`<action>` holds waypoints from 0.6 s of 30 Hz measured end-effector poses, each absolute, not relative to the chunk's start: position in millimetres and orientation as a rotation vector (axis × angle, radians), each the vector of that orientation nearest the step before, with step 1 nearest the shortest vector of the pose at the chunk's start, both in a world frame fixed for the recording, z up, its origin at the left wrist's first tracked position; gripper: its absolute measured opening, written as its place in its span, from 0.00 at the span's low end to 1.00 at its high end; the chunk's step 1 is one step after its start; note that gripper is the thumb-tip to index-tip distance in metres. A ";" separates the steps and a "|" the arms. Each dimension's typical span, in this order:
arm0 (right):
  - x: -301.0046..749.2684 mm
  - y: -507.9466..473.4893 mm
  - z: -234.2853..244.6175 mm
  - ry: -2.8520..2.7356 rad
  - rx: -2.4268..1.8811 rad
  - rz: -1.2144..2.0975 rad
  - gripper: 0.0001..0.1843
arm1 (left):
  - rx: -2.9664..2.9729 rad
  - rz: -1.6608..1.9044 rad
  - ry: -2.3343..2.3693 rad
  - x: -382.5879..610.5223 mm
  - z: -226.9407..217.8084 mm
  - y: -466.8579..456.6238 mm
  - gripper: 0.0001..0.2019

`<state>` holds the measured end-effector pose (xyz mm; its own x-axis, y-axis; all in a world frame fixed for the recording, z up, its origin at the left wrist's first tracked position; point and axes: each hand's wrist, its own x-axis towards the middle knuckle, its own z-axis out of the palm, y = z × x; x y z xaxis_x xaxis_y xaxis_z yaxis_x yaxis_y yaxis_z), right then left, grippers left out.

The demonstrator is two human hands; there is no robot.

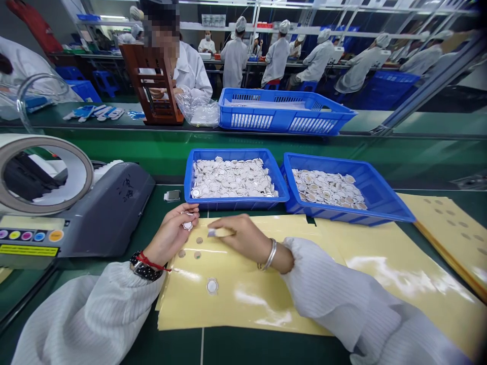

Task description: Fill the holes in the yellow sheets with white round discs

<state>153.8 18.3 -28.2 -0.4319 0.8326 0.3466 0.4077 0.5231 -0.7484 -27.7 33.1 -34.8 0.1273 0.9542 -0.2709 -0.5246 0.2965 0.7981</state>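
Note:
My left hand (173,234) is closed in a pinch on a small white round disc (187,224) just above a glossy yellow backing sheet (243,299). My right hand (238,235) lies on the same sheet with its fingers pressed together, a fingertip in a pale cover pointing at the disc. One round disc (212,286) sits stuck on the sheet below the hands, near several small round marks. Behind the hands stand two blue trays: the left tray (232,203) heaped with white discs, the right tray (375,203) with tan-centred discs.
A grey label machine (102,213) with a big roll stands at the left. More yellow sheets (452,233) lie at the right. Beyond a green conveyor sit a large blue basket (283,121) and a wooden rack (152,81); a person in white works opposite, others further back.

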 end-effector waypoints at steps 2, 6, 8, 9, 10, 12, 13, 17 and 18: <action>161.8 25.4 -11.2 -1.546 -1.062 0.737 0.09 | 0.600 1.183 0.875 -27.4 -35.3 32.8 0.11; 169.3 30.5 4.7 -0.913 -1.149 0.731 0.29 | 0.578 1.187 0.859 -26.1 -33.4 30.7 0.07; 163.7 22.8 -1.7 -0.983 -1.152 0.821 0.32 | 0.573 1.182 0.862 -25.9 -31.8 28.2 0.05; 159.1 17.0 -6.8 -1.107 -1.160 0.882 0.29 | 0.579 1.179 0.866 -25.9 -31.0 26.9 0.05; 154.2 10.7 -12.2 -1.290 -1.169 0.956 0.25 | 0.588 1.175 0.873 -25.9 -30.0 25.6 0.04; 145.4 -0.6 -21.2 -1.720 -1.169 1.060 0.23 | 0.608 1.169 0.893 -25.3 -27.9 24.0 0.04; 142.4 -4.5 -24.3 -1.914 -1.163 1.054 0.21 | 0.612 1.163 0.901 -24.6 -26.7 23.8 0.05; 137.9 -8.0 -28.6 -2.317 -1.156 0.701 0.13 | 0.605 1.147 0.909 -21.6 -21.9 23.6 0.03; 137.6 -7.8 -28.7 -2.360 -1.160 0.619 0.14 | 0.604 1.148 0.913 -22.3 -21.5 22.2 0.03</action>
